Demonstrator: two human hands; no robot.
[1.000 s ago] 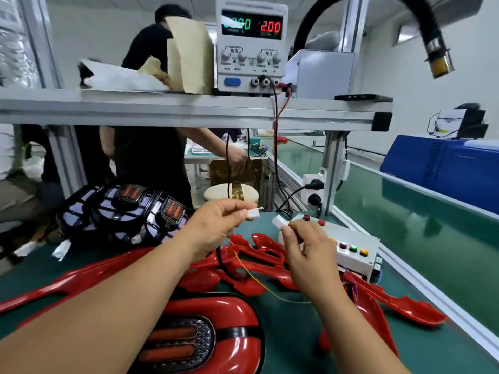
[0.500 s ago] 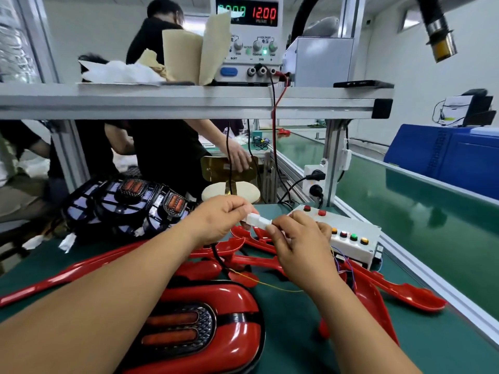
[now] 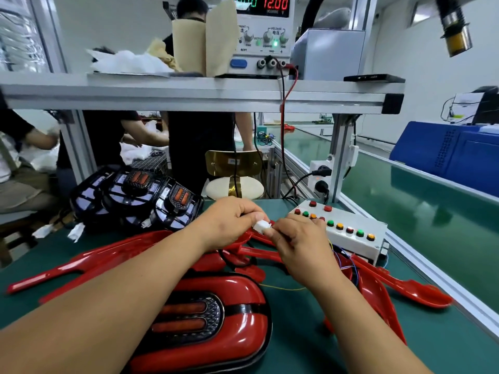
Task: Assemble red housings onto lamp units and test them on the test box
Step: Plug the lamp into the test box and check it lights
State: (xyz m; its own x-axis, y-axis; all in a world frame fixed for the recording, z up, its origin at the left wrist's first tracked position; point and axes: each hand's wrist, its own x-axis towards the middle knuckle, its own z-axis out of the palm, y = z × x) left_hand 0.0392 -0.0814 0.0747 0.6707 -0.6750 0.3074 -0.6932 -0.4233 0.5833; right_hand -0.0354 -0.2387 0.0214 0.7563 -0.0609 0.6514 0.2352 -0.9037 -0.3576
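An assembled lamp unit in its glossy red housing (image 3: 216, 314) lies on the green mat just below my forearms. Above it, my left hand (image 3: 229, 222) and my right hand (image 3: 299, 244) meet over a white connector (image 3: 262, 226), each pinching one end; the two halves look joined. Thin wires run from it down to the lamp and toward the white test box (image 3: 351, 238), which carries rows of red, green and orange buttons. Loose red housings (image 3: 86, 263) lie spread across the mat.
A stack of bare black lamp units (image 3: 135, 198) sits at the back left. The power supply (image 3: 266, 33) on the overhead shelf (image 3: 189, 95) reads 12.00. Two people work behind the bench. A green conveyor belt (image 3: 418, 211) runs along the right.
My hands came together from apart, and the two white connector halves they held separately are now pushed into each other. The supply reading went from 2.00 to 12.00.
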